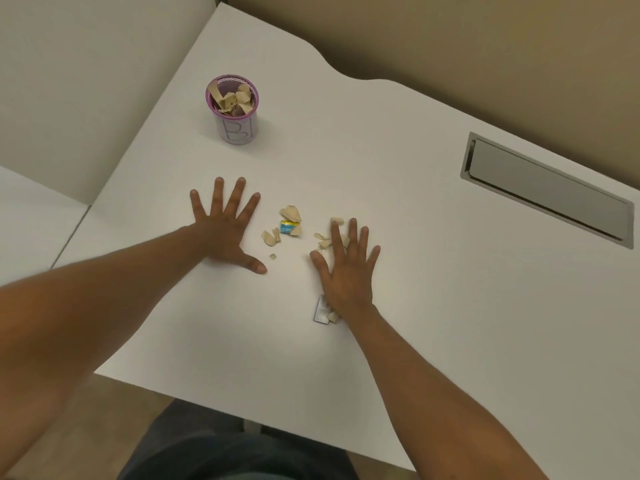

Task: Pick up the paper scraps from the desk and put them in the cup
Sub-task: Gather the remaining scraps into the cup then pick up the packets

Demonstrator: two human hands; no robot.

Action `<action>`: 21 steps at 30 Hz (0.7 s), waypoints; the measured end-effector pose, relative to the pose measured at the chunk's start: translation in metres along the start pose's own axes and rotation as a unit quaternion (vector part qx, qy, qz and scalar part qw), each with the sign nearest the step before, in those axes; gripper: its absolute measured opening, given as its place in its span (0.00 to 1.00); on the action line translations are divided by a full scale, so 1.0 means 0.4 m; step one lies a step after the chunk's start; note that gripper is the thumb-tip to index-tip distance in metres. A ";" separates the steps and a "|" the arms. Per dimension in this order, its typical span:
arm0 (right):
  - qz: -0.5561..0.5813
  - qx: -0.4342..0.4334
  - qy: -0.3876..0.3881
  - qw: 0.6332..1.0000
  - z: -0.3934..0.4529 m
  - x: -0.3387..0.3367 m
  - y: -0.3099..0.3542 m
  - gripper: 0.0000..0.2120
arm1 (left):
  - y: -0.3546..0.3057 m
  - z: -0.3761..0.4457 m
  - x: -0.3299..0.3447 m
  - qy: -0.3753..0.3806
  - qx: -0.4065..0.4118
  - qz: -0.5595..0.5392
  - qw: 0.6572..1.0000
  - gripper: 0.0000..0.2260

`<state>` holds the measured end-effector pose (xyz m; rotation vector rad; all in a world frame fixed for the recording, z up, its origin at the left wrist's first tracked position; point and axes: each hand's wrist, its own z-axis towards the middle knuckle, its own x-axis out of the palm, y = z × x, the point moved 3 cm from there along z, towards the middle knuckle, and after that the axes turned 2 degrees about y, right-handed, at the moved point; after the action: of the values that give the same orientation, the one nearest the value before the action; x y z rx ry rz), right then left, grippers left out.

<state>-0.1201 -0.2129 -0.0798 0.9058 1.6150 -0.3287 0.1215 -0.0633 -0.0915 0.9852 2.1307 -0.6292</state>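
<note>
The fingers of the left hand are spread wide and lie flat on the desk. This hand holds nothing. It lies near the cup, on the side closer to the person.

The cup is purple with a white label, and it stands upright on the desk. Brown paper bits fill it almost to the top.

Right of the left hand, farther from the cup, loose scraps lie on the desk. They are brown and torn. One blue and yellow piece sits among them. A tiny bit lies alone, just beside the left thumb.

Next comes the right hand, well apart from the cup. Its fingers are also spread open and flat, gripping nothing. Some brown scraps peek out from under its fingers. A gray wrapper and one more brown bit show beside its wrist.

Far right of the cup, a metal flap is set into the desk.
</note>
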 end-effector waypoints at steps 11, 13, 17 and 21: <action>0.254 0.106 -0.016 0.961 -0.162 -0.113 -0.141 0.32 | 0.003 0.004 0.008 -0.017 0.008 -0.013 1.000 0.71; 0.298 0.106 0.049 0.947 -0.233 -0.071 -0.140 0.37 | 0.003 0.004 0.009 -0.019 0.008 -0.013 1.000 0.71; 0.317 0.051 0.055 0.946 -0.264 -0.014 -0.082 0.30 | 0.002 0.002 0.008 -0.018 0.010 -0.013 1.000 0.71; 0.340 0.028 0.017 0.940 -0.201 -0.026 -0.058 0.23 | -0.003 -0.004 -0.002 -0.009 0.010 -0.011 1.000 0.71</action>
<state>-0.1935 -0.1794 -0.0549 1.4504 1.2296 0.1294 0.1204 -0.0633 -0.0895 0.9651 2.1252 -0.6680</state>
